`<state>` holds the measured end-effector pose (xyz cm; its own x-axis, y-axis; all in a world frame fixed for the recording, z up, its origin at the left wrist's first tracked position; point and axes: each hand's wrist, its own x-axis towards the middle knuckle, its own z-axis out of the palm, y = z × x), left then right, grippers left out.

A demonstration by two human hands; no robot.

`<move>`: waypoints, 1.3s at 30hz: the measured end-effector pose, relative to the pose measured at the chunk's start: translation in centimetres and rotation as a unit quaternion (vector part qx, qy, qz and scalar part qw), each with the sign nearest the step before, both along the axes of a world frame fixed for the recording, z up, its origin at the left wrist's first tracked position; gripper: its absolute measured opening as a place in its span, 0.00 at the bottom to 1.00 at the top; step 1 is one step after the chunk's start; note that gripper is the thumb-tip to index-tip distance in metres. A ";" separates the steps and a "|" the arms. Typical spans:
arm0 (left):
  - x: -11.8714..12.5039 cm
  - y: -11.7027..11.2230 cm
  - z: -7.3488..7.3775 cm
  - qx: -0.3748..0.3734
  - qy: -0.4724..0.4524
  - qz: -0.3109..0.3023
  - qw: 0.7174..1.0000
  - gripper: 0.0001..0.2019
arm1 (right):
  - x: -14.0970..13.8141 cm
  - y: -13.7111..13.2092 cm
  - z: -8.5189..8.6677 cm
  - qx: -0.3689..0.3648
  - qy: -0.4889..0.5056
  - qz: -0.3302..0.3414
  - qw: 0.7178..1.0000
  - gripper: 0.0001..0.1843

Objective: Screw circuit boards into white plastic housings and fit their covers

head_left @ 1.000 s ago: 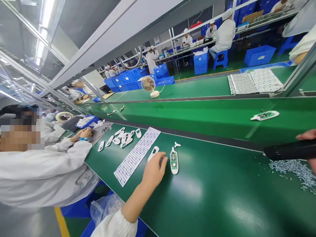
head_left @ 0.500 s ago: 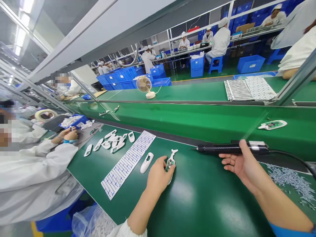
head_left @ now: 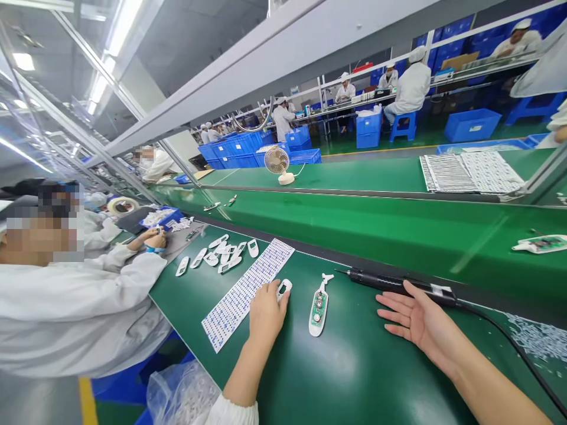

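My left hand point(head_left: 267, 313) has its fingers closed around a white plastic casing half point(head_left: 286, 287) with a window in it, at the green bench top. To the right of that hand lies the other white casing half point(head_left: 324, 327), open side up, with a green circuit board point(head_left: 318, 306) inside and a forked white tip. A black electric screwdriver point(head_left: 381, 280) rests along the bench's back edge, its bit pointing left. My right hand point(head_left: 414, 319) is open, palm up and fingers spread, just below the screwdriver; its thumb overlaps the tool's body.
A sheet of printed labels point(head_left: 248, 295) lies left of my left hand, with several white casing halves point(head_left: 228, 257) beyond it. Screws point(head_left: 538, 336) are heaped at right. The screwdriver cable point(head_left: 509, 330) crosses there. Behind runs a green belt point(head_left: 354, 221). A co-worker point(head_left: 80, 319) sits at left.
My left hand has let go of the casing with the board and moved left onto the windowed casing half. My right hand has lowered, fingers spread, with the screwdriver now at the bench edge.
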<state>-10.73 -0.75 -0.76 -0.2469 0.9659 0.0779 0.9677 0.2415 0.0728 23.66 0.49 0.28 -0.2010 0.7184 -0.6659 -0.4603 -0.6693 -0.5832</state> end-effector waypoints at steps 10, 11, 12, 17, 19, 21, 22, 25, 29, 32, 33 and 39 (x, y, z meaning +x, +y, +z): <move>0.6 -0.1 -0.2 -0.014 0.051 -0.016 0.998 0.15 | -0.8 -0.7 -1.9 0.204 -0.263 0.171 0.927 0.28; 0.7 0.0 -0.2 -0.015 0.059 -0.017 0.998 0.15 | -0.8 -0.7 -2.1 0.222 -0.271 0.187 0.918 0.28; 0.8 0.1 -0.2 -0.016 0.067 -0.019 0.997 0.15 | -0.8 -0.8 -2.3 0.237 -0.278 0.201 0.909 0.29; 1.1 0.1 -0.6 -0.021 0.100 -0.038 0.994 0.16 | -0.8 -0.7 -2.1 0.299 -0.301 0.239 0.873 0.32; 1.1 0.1 -0.6 -0.023 0.106 -0.049 0.993 0.19 | -0.7 -0.7 -1.8 0.313 -0.313 0.246 0.862 0.31; 1.0 0.1 -0.5 -0.023 0.108 -0.060 0.992 0.19 | -0.6 -0.7 -1.6 0.320 -0.322 0.249 0.856 0.31; 0.9 0.1 -0.5 -0.023 0.109 -0.065 0.992 0.18 | -0.6 -0.7 -1.6 0.322 -0.324 0.249 0.854 0.30; 1.1 0.2 -0.5 -0.016 0.113 -0.080 0.990 0.16 | -0.6 -0.7 -1.5 0.327 -0.325 0.248 0.852 0.30; 1.7 0.1 -0.9 -0.002 0.107 -0.094 0.990 0.16 | -0.6 -0.6 -1.8 0.327 -0.326 0.246 0.852 0.29; 1.8 0.1 -1.2 0.013 0.092 -0.091 0.991 0.18 | -0.7 -0.5 -2.1 0.329 -0.326 0.245 0.852 0.29; 1.8 0.2 -1.3 0.018 0.086 -0.090 0.992 0.18 | -0.7 -0.4 -2.1 0.331 -0.326 0.244 0.851 0.29; 2.1 0.3 -1.0 0.039 0.057 -0.092 0.993 0.14 | -0.7 -0.5 -1.9 0.342 -0.320 0.232 0.853 0.27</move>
<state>-8.65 -0.41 -1.71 -0.0528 0.9838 0.1711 0.9979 0.0586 -0.0291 22.94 0.04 -1.66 -0.3218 0.9246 -0.2038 0.3202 -0.0963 -0.9424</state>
